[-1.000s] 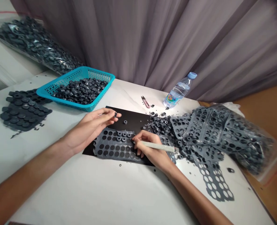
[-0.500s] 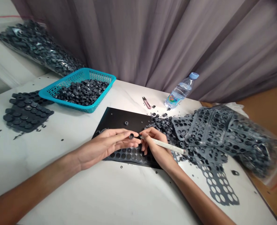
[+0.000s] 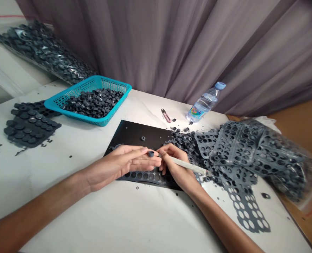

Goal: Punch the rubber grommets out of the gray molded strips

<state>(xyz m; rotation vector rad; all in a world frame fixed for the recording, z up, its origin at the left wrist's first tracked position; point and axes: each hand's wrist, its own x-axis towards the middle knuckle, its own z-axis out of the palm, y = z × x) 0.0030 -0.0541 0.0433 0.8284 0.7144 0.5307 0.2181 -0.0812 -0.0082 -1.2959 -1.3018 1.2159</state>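
Observation:
My left hand (image 3: 129, 160) is stretched over the work, a small dark rubber cap (image 3: 151, 154) resting on its fingers beside the thumb tip. Close against it, my right hand (image 3: 174, 158) grips a pale pen-like tool (image 3: 187, 164), whose tip end points at the cap. Whether the tip touches the cap I cannot tell. Beneath both hands lies a dark rubber sheet (image 3: 145, 176) with rows of round holes, partly hidden, on a black mat (image 3: 131, 131). A loose rubber cap (image 3: 143, 138) sits on the mat behind my fingers.
A blue basket (image 3: 48, 102) of rubber caps stands at back left, near a bulging bag (image 3: 45, 52) and knobbed sheets (image 3: 30, 128). On the right are loose caps (image 3: 184, 142), punched sheets (image 3: 237, 147) and another bag (image 3: 290, 168). Thread snips (image 3: 166, 115) and a water bottle (image 3: 202, 103) lie behind.
My left hand has moved right and toward me, meeting my right hand over the sheet. Over the last half second the cap has turned from its open face to its side.

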